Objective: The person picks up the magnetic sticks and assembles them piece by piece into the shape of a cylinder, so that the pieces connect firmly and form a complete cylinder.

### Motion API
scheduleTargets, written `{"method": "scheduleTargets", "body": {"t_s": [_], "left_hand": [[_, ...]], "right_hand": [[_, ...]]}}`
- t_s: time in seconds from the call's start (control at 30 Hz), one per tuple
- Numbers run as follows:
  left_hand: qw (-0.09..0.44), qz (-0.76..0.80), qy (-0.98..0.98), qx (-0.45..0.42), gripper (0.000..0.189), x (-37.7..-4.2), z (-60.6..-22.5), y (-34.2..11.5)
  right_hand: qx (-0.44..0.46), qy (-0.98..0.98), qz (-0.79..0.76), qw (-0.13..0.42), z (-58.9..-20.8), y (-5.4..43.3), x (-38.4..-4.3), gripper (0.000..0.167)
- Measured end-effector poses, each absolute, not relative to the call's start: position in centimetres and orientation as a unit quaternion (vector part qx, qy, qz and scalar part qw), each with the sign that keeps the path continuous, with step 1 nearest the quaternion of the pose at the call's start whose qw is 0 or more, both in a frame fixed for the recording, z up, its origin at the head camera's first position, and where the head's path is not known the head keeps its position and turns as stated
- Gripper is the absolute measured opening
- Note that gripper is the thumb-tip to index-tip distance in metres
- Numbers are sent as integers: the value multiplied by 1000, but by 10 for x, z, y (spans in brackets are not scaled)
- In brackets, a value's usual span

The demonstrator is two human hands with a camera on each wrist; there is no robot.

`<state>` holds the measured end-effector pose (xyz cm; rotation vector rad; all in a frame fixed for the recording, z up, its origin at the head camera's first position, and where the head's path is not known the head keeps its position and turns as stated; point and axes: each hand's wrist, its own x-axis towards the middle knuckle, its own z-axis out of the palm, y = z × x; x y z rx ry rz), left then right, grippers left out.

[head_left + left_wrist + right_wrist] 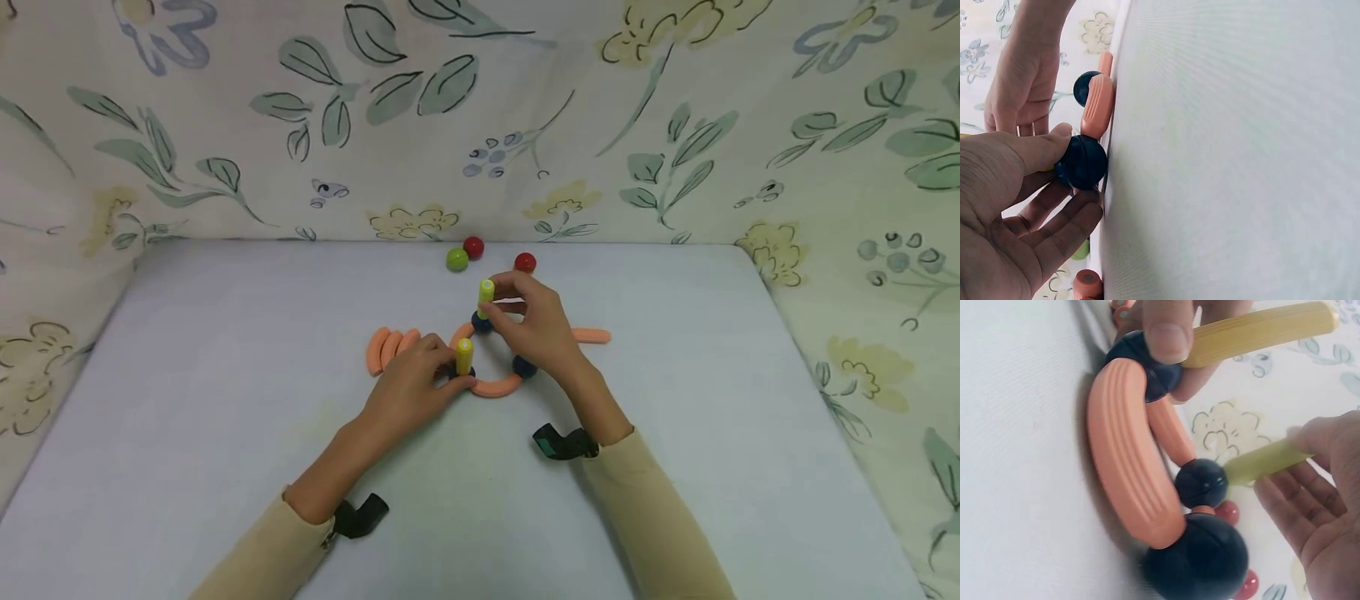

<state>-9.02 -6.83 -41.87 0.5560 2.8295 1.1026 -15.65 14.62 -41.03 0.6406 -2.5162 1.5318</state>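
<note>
A ring of curved orange rods [497,388] joined by dark blue balls lies flat on the table. My left hand [411,382] pinches the ring's left ball [1083,164] between thumb and fingers. From that ball a yellow rod [464,357] rises. The far ball [1202,482] carries a yellow-green rod [487,293], which my right hand [536,323] pinches between thumb and fingers. The rod's lower end meets the ball. A third blue ball [524,367], at the ring's right, is untouched and partly beside my right wrist.
Several loose curved orange rods [377,352] lie left of the ring, partly behind my left hand. A straight orange rod [591,335] is to the right. Near the table's back edge are a green ball [457,259] and two red balls [473,247]. Floral cloth hangs behind.
</note>
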Motion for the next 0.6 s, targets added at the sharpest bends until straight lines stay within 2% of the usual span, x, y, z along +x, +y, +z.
{"method": "scheduleTargets", "body": {"t_s": [0.6], "left_hand": [[21,352,917,186,22,-91,-422,-71]], "right_hand": [[216,-838,496,75,-415,149,-159,33]]}}
